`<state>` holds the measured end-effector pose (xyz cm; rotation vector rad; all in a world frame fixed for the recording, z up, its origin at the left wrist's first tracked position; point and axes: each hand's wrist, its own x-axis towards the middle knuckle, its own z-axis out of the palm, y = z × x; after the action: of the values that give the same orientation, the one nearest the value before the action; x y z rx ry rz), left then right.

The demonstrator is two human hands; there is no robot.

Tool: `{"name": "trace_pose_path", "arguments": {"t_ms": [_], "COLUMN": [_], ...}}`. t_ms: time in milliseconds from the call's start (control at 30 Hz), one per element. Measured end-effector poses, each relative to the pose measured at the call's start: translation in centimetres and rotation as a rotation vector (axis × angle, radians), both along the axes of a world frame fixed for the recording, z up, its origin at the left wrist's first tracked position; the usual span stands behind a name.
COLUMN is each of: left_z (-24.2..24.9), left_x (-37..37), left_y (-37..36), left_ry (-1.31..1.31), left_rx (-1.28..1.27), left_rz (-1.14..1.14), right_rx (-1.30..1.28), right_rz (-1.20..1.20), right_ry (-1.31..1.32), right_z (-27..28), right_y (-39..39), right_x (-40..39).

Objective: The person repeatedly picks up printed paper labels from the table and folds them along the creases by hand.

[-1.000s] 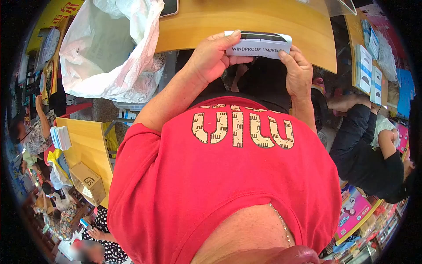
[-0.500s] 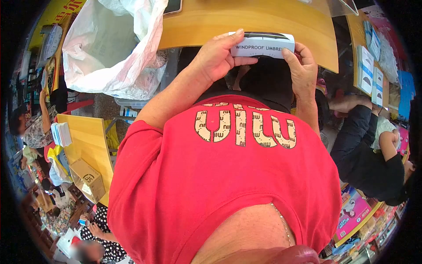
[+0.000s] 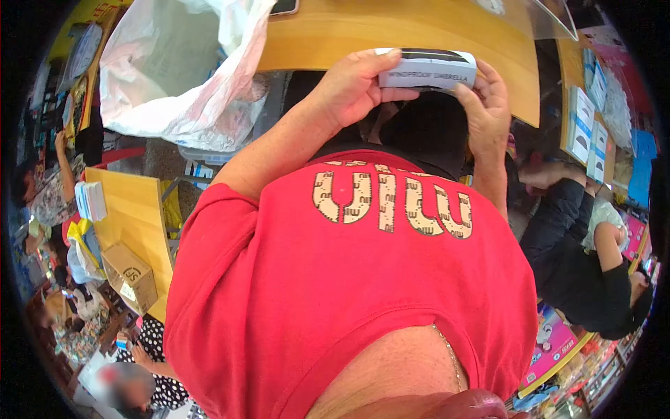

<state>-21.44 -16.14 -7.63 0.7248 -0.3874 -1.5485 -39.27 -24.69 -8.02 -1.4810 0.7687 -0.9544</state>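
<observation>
A white and grey umbrella box (image 3: 429,70), printed "WINDPROOF UMBRELLA" with a black canopy picture, is held up at the table's near edge. It looks like thin card and bows slightly. My left hand (image 3: 359,87) grips its left end, thumb on top and fingers beneath. On the right end, my right hand (image 3: 485,105) pinches it, thumb in front and fingers behind. Whether anything is inside the box is hidden.
Beyond my hands runs a wooden table (image 3: 335,35), with a large white plastic bag (image 3: 181,119) at its left. More printed boxes (image 3: 583,126) lie on a table at right. A cardboard carton (image 3: 129,276) sits on the left table. A person in black (image 3: 565,237) is at my right.
The box has shifted slightly right in the view and tilted, showing the whole word "UMBRELLA". My right thumb has slid down toward its lower edge. Both hands keep hold.
</observation>
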Motion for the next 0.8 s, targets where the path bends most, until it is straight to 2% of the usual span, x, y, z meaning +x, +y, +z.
{"name": "trace_pose_path", "arguments": {"t_ms": [100, 167, 267, 300, 400, 500, 533, 567, 600, 633, 700, 767, 800], "left_z": [-0.3, -0.7, -0.9, -0.6, -0.3, -0.8, -1.4, -1.8, -1.8, -1.7, -1.4, -1.0, -0.7], "left_x": [-1.4, -2.1, -2.5, -2.6, -2.9, -2.8, -2.8, -2.7, -2.6, -2.4, -2.1, -1.8, -1.5], "left_y": [0.0, -0.1, 0.2, 0.3, 0.5, 0.4, 0.2, 0.0, -0.2, 0.0, 0.4, 0.7, 1.0], "left_ry": [0.059, 0.108, 0.04, 0.04, -0.036, -0.086, -0.341, -0.595, -0.538, -0.543, -0.744, -0.659, -0.574], "left_rx": [0.021, 0.049, 0.094, 0.097, 0.061, 0.001, -0.03, -0.059, -0.111, -0.11, -0.074, -0.095, -0.12], "left_rz": [-0.028, -0.029, -0.034, -0.032, -0.045, 0.037, 0.099, 0.162, 0.233, 0.242, 0.195, 0.175, 0.154], "right_rx": [-0.23, -0.229, -0.258, -0.255, 0.071, -0.02, -0.018, -0.31, -0.604, -0.606, -0.21, -0.227, -0.059], "right_rz": [-0.124, -0.165, -0.16, -0.158, -0.101, -0.072, -0.062, -0.117, -0.174, -0.167, -0.128, -0.086, -0.043], "right_ry": [0.224, 0.255, 0.277, 0.277, 0.128, 0.216, 0.21, 0.33, 0.444, 0.437, 0.288, 0.21, 0.049], "right_z": [1.0, 0.9, 0.9, 0.8, 1.0, 0.5, 0.4, 0.2, 0.3, 0.1, -0.7, -1.1, -0.4], "right_y": [0.8, 0.9, 0.5, 0.0, -1.2, -2.1, -1.4, -0.3, 0.6, 0.8, 0.9, 0.3, 0.4], "right_x": [0.8, 1.0, 1.0, 0.9, 0.7, 0.9, 1.5, 2.3, 2.8, 2.9, 3.0, 2.6, 2.5]}}
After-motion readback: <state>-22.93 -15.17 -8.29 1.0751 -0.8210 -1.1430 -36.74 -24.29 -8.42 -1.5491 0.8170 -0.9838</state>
